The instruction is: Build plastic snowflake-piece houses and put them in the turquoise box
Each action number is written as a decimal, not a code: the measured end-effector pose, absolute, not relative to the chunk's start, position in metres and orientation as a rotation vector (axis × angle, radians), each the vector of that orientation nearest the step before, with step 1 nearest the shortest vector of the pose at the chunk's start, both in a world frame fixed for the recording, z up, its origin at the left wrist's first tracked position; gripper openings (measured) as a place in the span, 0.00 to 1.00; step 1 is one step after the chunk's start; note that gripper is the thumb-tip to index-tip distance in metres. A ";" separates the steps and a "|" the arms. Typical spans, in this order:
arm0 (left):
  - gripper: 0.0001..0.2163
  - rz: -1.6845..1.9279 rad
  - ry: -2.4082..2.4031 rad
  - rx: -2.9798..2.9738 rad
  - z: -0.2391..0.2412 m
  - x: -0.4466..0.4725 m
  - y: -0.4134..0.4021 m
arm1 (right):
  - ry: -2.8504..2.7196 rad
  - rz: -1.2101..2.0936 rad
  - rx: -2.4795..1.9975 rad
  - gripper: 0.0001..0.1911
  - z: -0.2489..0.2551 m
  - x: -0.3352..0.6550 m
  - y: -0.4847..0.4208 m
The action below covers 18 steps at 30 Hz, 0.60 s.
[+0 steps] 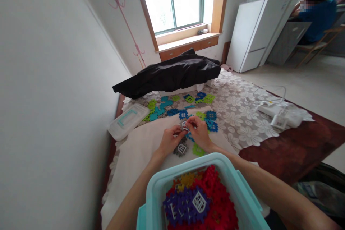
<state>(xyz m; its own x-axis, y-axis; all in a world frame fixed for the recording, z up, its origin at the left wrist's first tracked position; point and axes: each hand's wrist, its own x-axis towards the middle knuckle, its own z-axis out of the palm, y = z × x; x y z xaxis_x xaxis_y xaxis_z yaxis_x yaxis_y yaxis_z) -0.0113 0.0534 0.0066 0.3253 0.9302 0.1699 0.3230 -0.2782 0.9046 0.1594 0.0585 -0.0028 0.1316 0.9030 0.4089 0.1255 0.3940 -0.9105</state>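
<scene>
My left hand (pixel 170 139) and my right hand (pixel 199 131) meet over the table, both pinching a small grey interlocking tile (pixel 184 125) with a white window insert. Below them lies another grey window tile (pixel 181 148) and a green tile (pixel 198 150). Several blue, teal and green tiles (pixel 183 107) are spread on the table beyond my hands. Close to me stands a teal plastic bin (pixel 161 187) holding red, purple and yellow tiles (pixel 199 201).
A clear lid (pixel 128 120) lies at the table's left edge by the wall. A black bag (pixel 172 73) covers a box at the far end. White cable and chargers (pixel 275 111) sit right. A white fridge (pixel 250 36) and a seated person (pixel 318 10) are beyond.
</scene>
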 end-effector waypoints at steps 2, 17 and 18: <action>0.10 0.941 1.123 1.792 0.006 -0.011 0.054 | -1.340 0.734 -1.032 0.05 -0.003 0.159 0.058; 0.08 0.948 1.116 1.751 0.006 -0.013 0.054 | -1.612 0.572 -0.978 0.06 -0.006 0.167 0.064; 0.08 0.945 1.119 1.745 0.006 -0.013 0.053 | -1.625 0.563 -0.974 0.06 -0.006 0.167 0.064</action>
<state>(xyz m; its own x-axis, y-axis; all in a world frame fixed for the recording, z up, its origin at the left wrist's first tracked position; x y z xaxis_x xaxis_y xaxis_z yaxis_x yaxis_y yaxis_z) -0.0127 0.0531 0.0065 0.3178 0.9361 0.1509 0.3053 -0.2517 0.9184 0.1674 0.0645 -0.0061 -0.0558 0.8266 0.5601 0.3031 0.5485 -0.7793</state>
